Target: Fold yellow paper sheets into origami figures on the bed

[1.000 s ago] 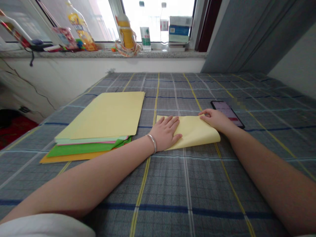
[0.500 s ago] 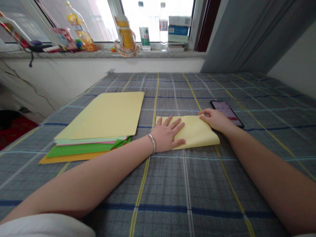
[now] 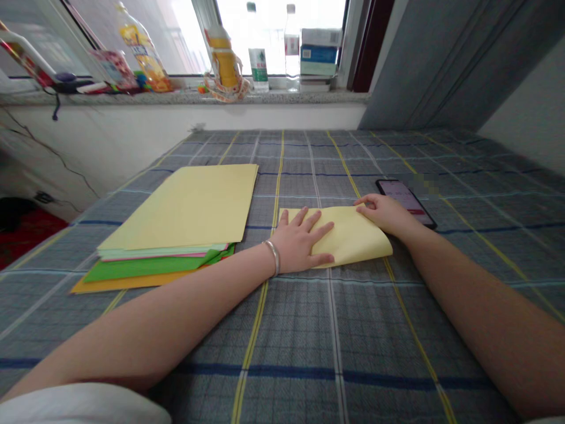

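A folded pale yellow sheet of paper lies on the grey plaid cloth in the middle of the view. My left hand, a silver bangle at its wrist, lies flat on the sheet's left half with the fingers spread. My right hand rests on the sheet's far right corner, fingers curled down with the tips pressing the paper. Neither hand lifts anything.
A stack of coloured paper, yellow on top with green and orange below, lies to the left. A phone lies just beyond my right hand. Bottles and boxes line the windowsill. A grey curtain hangs at the right.
My left hand has slid a little to the right across the folded sheet and its fingers have spread wider. My right hand has stayed on the corner.
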